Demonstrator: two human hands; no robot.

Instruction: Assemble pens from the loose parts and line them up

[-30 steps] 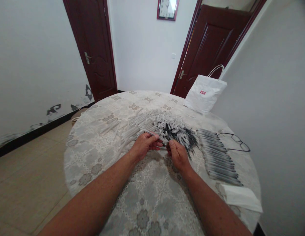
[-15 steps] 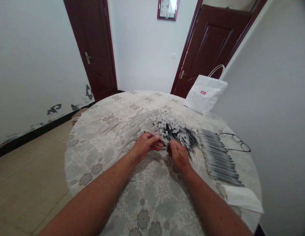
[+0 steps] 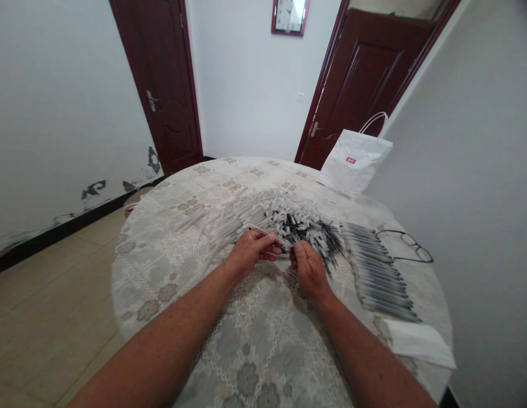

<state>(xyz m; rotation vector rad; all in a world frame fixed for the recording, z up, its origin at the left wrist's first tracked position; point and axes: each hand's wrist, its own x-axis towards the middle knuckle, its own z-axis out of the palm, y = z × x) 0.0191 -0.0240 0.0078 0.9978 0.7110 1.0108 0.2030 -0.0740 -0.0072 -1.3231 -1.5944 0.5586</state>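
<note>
Gripping a slim white pen (image 3: pixel 267 232), the left hand (image 3: pixel 247 256) closes its fingers round the barrel near the middle of the round table (image 3: pixel 170 266). The right hand (image 3: pixel 308 271) is curled shut too, and seems to pinch the pen's near end (the tip is hidden behind its fingers). Just beyond both hands lies a loose pile of pen parts (image 3: pixel 284 215). Toward the right edge sit a neat row of pens (image 3: pixel 376 275), a pair of glasses (image 3: pixel 410 242) and a white bag (image 3: pixel 352 164).

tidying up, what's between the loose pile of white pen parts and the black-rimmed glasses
A neat row of grey pens, shown in the head view.
</note>
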